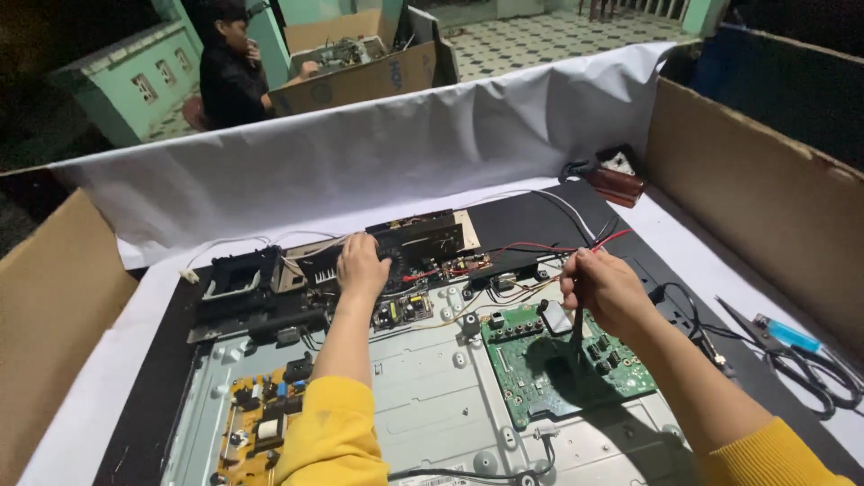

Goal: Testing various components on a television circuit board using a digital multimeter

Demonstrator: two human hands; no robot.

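While the left hand [362, 266] lay flat and open on the black board [409, 247], the right hand's [605, 290] grip was closed around a thin dark tool [577, 328] over the fragile green board [562, 362], best held by its edges.

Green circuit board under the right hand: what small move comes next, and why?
Probably lower the dark slim tool a touch further onto the green circuit board. The right hand grips that tool upright with its tip just over the board's middle, while the left hand rests flat on the black circuit board behind, which seems to steady the grey metal chassis.
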